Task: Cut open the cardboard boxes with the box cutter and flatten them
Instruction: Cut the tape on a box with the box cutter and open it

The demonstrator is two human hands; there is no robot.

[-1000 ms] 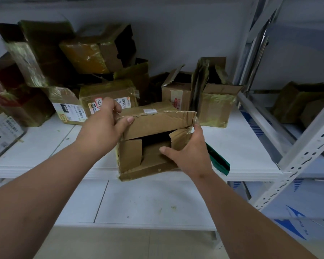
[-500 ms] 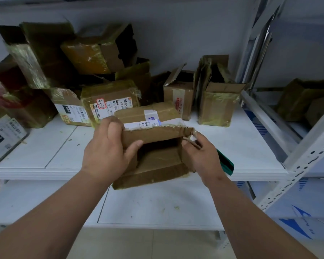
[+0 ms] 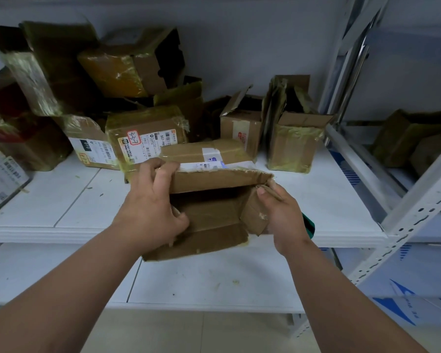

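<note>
I hold a small opened cardboard box point(image 3: 214, 212) at the front edge of the white shelf point(image 3: 329, 200), its open end facing me. My left hand point(image 3: 150, 207) grips the box's left wall and top flap, thumb inside. My right hand point(image 3: 283, 215) pinches the right side flap at its torn upper corner. A dark green object point(image 3: 308, 223), perhaps the box cutter, shows just behind my right hand; whether that hand holds it cannot be told.
Several taped cardboard boxes point(image 3: 148, 133) are piled at the back and left of the shelf, with two opened ones point(image 3: 293, 141) at the right. A white metal rack post point(image 3: 415, 212) slants at the right. A lower shelf point(image 3: 214, 281) lies beneath.
The box has been turned so its opening faces me more. My left hand shifted down its left side, and my right hand moved up to pinch the right flap's corner.
</note>
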